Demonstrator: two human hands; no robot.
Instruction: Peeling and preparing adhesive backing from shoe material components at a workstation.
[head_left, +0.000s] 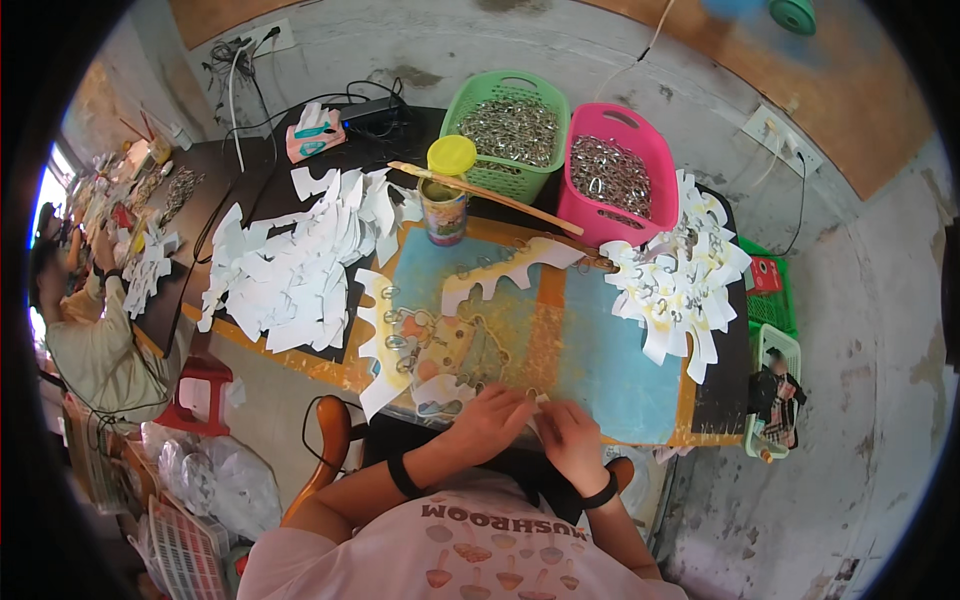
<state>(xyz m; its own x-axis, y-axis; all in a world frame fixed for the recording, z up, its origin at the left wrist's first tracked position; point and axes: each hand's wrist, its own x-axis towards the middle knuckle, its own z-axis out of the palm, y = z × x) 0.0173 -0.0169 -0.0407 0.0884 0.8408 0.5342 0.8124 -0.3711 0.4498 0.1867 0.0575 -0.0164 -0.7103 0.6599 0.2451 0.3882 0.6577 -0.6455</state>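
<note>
At the near edge of the table, my left hand [490,420] and my right hand [570,438] are close together, fingers closed on a white cut-out piece [441,392]. Most of it is hidden under my hands; a metal ring shows by the fingertips. To the left lies a white toothed strip [376,340] with several metal rings along a yellowish edge. Another toothed strip [512,272] with rings lies farther back. Both rest on a worn mat [620,340] with blue and orange areas.
White cut-outs [290,265] are heaped at left, ringed ones [685,280] at right. Behind stand a green basket [470,95] and a pink basket [645,140] of metal rings. A stick [500,200] lies across a tin [444,215]. A co-worker [100,340] sits far left.
</note>
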